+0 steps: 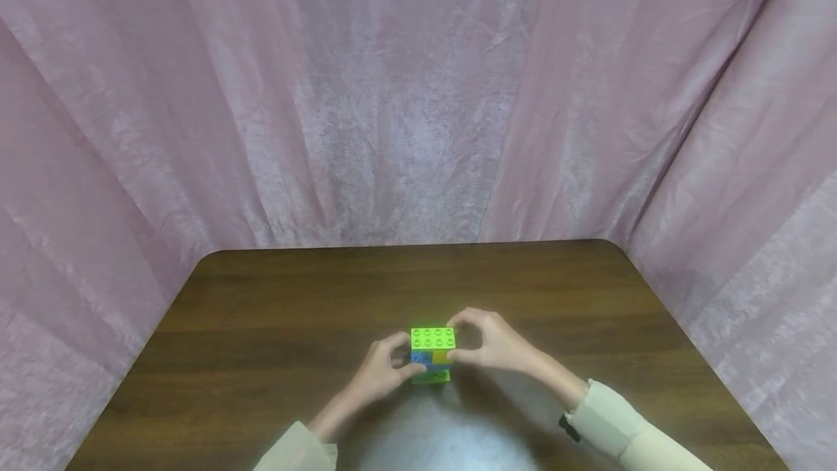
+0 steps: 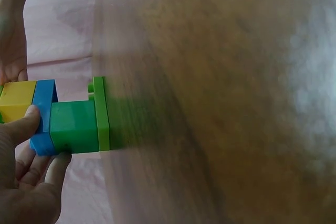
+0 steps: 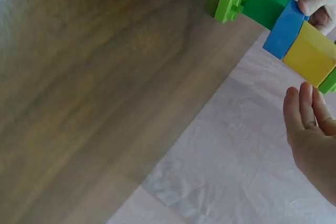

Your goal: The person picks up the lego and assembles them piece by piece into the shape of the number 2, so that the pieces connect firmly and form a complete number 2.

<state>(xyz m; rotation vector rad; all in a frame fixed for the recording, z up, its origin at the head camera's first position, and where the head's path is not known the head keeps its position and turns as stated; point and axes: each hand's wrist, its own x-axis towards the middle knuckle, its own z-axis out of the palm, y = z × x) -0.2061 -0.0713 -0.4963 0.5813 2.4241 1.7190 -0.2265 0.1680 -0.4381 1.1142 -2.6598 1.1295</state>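
A stack of toy building bricks (image 1: 431,340) stands upright on the brown table. From the bottom up, it has a lime green studded base (image 2: 103,114), a dark green brick (image 2: 74,124), a blue brick (image 3: 286,30), a yellow brick (image 3: 310,53) and a lime green top brick (image 1: 433,338) with bare studs. My left hand (image 1: 382,369) pinches the blue layer, thumb in front and fingers behind. At the top right edge, my right hand (image 1: 493,342) holds the stack between thumb and forefinger; its other fingers (image 3: 307,109) are straight and off the bricks.
The brown wooden table (image 1: 294,296) has rounded far corners and a glare patch near its front. Pink curtains (image 1: 405,93) hang behind it and along both sides.
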